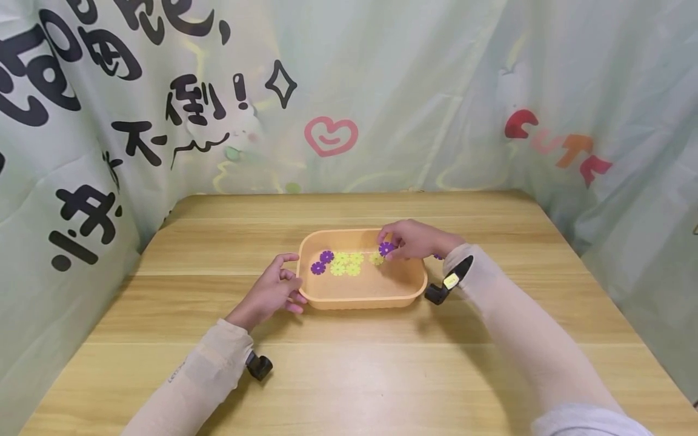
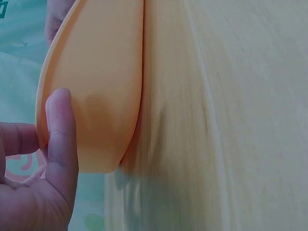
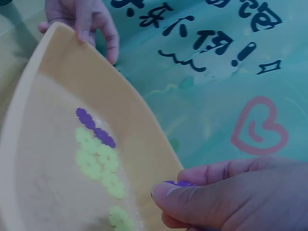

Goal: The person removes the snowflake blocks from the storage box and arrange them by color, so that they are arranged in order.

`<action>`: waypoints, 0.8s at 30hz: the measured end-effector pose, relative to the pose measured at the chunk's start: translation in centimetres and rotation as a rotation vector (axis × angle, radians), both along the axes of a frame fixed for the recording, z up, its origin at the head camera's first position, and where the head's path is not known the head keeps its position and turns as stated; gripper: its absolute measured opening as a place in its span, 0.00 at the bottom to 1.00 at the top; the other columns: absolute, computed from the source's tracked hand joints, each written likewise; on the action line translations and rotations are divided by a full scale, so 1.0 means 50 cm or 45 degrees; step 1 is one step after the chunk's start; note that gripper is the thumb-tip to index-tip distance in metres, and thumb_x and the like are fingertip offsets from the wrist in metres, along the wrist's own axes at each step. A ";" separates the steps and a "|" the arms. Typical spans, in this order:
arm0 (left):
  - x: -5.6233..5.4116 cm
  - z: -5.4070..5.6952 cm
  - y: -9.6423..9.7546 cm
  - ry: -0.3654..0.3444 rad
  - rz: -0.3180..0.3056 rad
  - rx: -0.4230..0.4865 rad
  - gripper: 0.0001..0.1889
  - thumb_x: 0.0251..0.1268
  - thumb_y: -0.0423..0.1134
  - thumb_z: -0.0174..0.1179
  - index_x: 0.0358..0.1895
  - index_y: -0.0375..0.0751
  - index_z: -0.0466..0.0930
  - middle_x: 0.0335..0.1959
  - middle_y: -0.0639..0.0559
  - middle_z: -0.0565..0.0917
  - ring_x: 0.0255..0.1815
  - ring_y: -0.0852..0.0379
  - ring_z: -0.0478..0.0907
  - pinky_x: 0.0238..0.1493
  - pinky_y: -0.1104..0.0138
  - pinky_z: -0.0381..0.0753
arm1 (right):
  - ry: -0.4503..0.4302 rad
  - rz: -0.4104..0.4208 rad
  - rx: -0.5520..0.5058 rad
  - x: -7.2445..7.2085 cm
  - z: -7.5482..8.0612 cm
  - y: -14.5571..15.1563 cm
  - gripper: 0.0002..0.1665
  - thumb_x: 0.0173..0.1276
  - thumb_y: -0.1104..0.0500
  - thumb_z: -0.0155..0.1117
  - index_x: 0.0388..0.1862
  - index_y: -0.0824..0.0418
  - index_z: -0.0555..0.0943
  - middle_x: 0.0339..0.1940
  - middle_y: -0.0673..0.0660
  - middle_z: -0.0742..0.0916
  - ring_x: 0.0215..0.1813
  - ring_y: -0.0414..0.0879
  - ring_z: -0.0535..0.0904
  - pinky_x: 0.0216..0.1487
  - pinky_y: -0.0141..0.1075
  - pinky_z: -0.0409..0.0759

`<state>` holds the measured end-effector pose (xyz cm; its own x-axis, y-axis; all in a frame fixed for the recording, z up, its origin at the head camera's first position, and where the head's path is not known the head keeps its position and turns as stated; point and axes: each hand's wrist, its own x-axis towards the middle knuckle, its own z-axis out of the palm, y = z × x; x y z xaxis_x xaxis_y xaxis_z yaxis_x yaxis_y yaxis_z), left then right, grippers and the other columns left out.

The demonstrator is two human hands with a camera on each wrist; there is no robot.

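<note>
An orange plastic tray (image 1: 371,297) with rounded corners sits on the wooden table. At its left end, my left hand (image 1: 271,287) grips the rim; in the left wrist view the thumb (image 2: 61,120) lies along the tray wall. Over the tray's right side, my right hand (image 1: 417,239) pinches a purple flower-shaped disc (image 1: 386,249) between thumb and fingers. Two purple discs (image 1: 318,267) lie on the tray floor at left, beside a cluster of several yellow flower-shaped discs (image 1: 338,268). A single yellow disc (image 1: 375,259) lies apart, near the right hand.
Another purple piece (image 1: 438,257) shows on the table right of the tray, partly hidden by the right wrist. The wooden table (image 1: 354,375) extends around the tray. A printed curtain (image 1: 414,91) hangs behind it and at both sides.
</note>
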<state>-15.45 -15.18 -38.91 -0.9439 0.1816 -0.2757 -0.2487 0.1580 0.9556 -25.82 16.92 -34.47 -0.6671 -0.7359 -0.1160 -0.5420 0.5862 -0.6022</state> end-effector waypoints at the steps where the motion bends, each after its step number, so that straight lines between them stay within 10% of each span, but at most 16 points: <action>1: 0.000 0.000 0.000 0.001 -0.001 0.001 0.29 0.70 0.25 0.48 0.71 0.42 0.53 0.43 0.38 0.67 0.31 0.46 0.80 0.33 0.54 0.87 | -0.001 -0.012 -0.012 0.003 0.004 0.004 0.20 0.61 0.66 0.70 0.51 0.68 0.79 0.30 0.52 0.85 0.32 0.45 0.81 0.31 0.37 0.83; 24: 0.001 -0.001 -0.001 0.013 -0.020 0.004 0.29 0.71 0.25 0.48 0.72 0.42 0.53 0.44 0.36 0.68 0.31 0.47 0.79 0.33 0.55 0.87 | 0.072 -0.508 -0.434 0.037 -0.063 0.162 0.20 0.63 0.67 0.68 0.53 0.70 0.75 0.27 0.61 0.84 0.25 0.54 0.79 0.24 0.35 0.81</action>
